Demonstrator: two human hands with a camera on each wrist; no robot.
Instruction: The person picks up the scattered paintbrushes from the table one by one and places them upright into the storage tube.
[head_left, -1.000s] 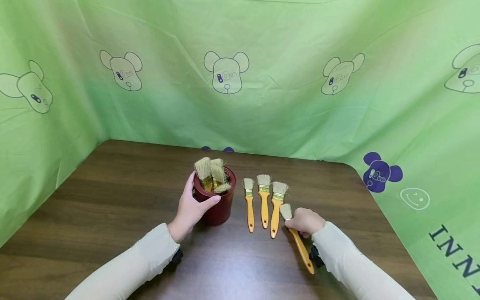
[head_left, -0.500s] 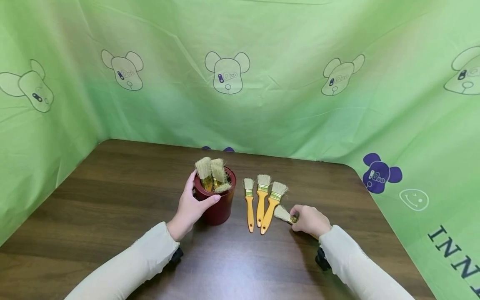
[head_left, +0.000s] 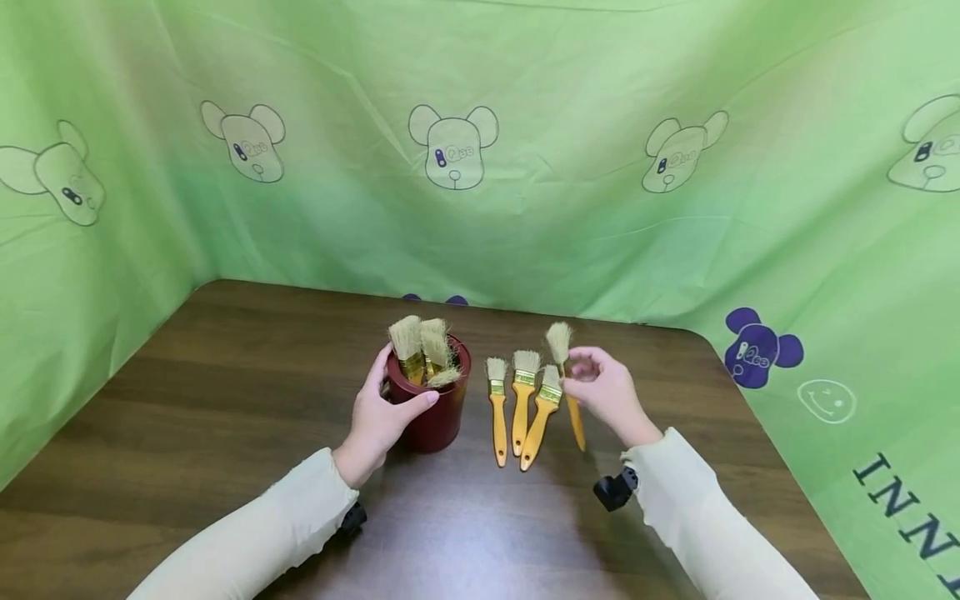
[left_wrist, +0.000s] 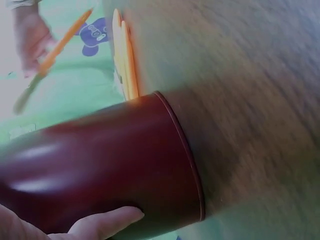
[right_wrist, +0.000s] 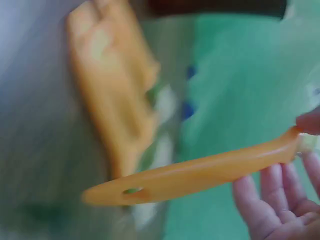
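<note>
A dark red cylindrical pot [head_left: 438, 421] stands on the table with several bristle brushes [head_left: 406, 337] in it, bristles up. My left hand [head_left: 381, 421] grips the pot's near left side, thumb along the front. To the right, my right hand [head_left: 609, 392] pinches a paintbrush [head_left: 575, 421] near its ferrule, held up off the table with bristles at the top. In the right wrist view its orange handle [right_wrist: 200, 175] has a hole at the end. Beside it lie a narrow brush [head_left: 499, 417], a middle brush [head_left: 523, 408] and a slanted brush [head_left: 540, 423].
The wooden table [head_left: 247, 400] runs back to a green printed cloth [head_left: 555, 208] hanging behind and at both sides. A black wrist camera [head_left: 617, 488] sits under the right sleeve.
My right hand has dragged a paintbrush rightward, then raised it upright and moved it up and left. The slanted brush's handle end has shifted left. The left hand and pot stay put.
</note>
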